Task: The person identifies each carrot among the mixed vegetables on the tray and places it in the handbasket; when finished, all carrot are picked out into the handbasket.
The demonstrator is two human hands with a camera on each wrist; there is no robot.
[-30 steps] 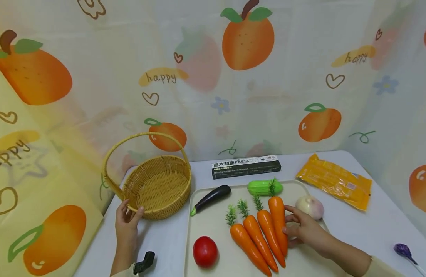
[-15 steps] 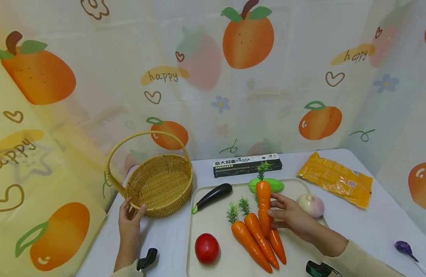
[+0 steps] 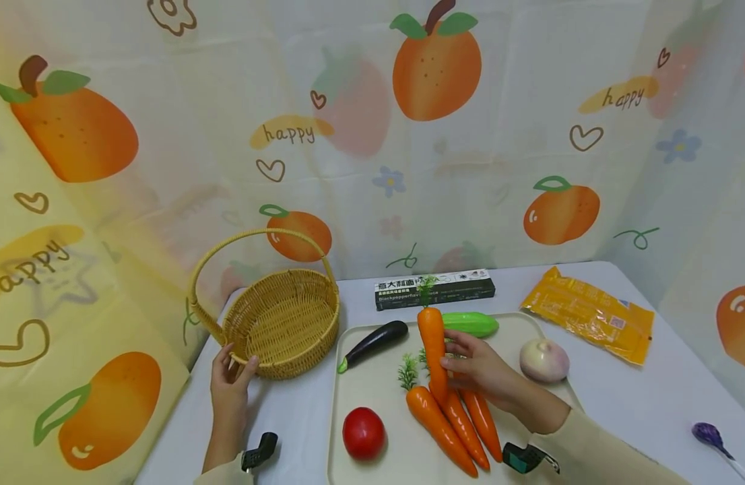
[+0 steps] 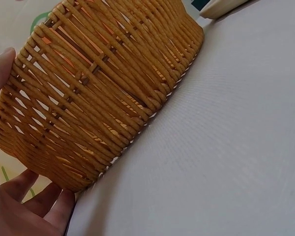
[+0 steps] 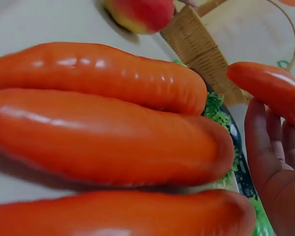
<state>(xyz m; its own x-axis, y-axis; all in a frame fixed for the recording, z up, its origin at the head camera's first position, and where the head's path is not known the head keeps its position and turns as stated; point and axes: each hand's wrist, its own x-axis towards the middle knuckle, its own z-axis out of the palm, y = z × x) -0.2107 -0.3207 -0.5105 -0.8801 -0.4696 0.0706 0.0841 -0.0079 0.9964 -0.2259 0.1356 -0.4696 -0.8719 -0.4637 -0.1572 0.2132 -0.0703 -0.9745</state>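
Observation:
My left hand (image 3: 230,384) grips the near-left side of a round wicker basket (image 3: 287,367) with a tall arched handle. In the left wrist view the thumb lies at one edge of the woven wall (image 4: 98,73) and the fingers at the other. Between thumb and fingers, my right hand (image 3: 488,377) holds an orange carrot (image 3: 432,337) with a green leafy top, raised over the tray. Three more carrots (image 3: 439,424) lie side by side below it. In the right wrist view the held carrot's tip (image 5: 265,83) sticks out past the fingers.
A cream tray (image 3: 342,471) bears a black eggplant (image 3: 375,345), a red tomato-like thing (image 3: 364,434), a green cucumber-like vegetable (image 3: 469,324) and an onion (image 3: 543,360). Behind it lie a pasta box (image 3: 436,291) and an orange packet (image 3: 587,316). A purple-headed spoon-like item (image 3: 708,438) is at right.
My right hand has lifted the rightmost carrot from the row and carried it left above the others, towards the basket. The left hand keeps its grip on the basket.

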